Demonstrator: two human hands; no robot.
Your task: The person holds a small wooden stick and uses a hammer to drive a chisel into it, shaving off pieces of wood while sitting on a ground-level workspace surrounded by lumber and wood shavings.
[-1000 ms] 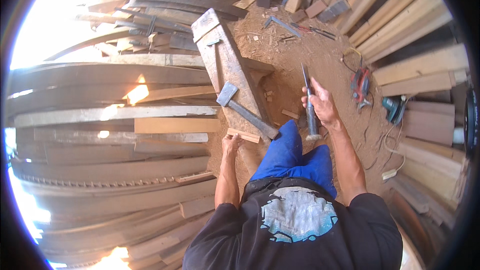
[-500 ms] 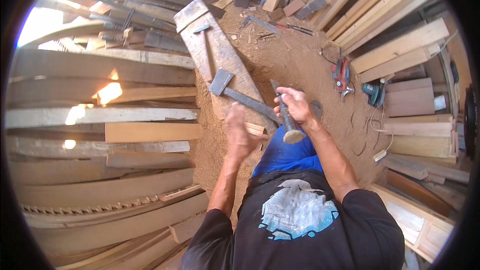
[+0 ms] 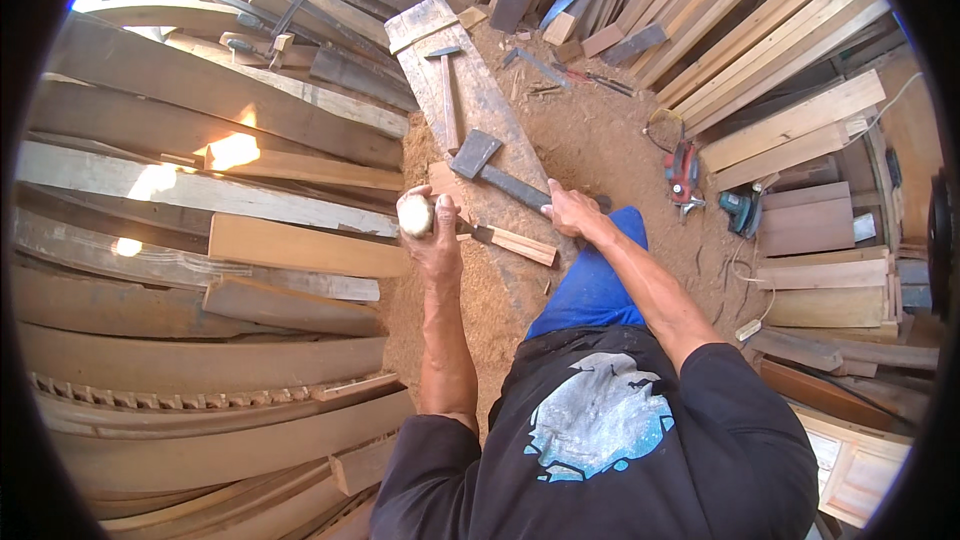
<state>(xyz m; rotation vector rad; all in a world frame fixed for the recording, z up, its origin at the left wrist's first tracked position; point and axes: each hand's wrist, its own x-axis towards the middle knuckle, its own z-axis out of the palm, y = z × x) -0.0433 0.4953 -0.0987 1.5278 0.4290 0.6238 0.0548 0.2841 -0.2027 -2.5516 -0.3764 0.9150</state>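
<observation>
My left hand is closed around a chisel, its pale round butt facing up. The blade reaches right to a small grooved wood piece lying on the plank bench; I cannot tell whether it touches. My right hand is wrapped round the end of the dark handle of a mallet, whose blocky head rests on the bench. Farther up the bench lies a small hammer with a wooden handle.
Stacked boards fill the left side. Lumber leans at the far right. A red power tool and a teal one lie on the sawdust-covered floor at right, with cords. A metal square lies beyond the bench.
The chisel has passed from my right hand to my left and moved left toward the wood piece. My right hand has gone down onto the mallet handle.
</observation>
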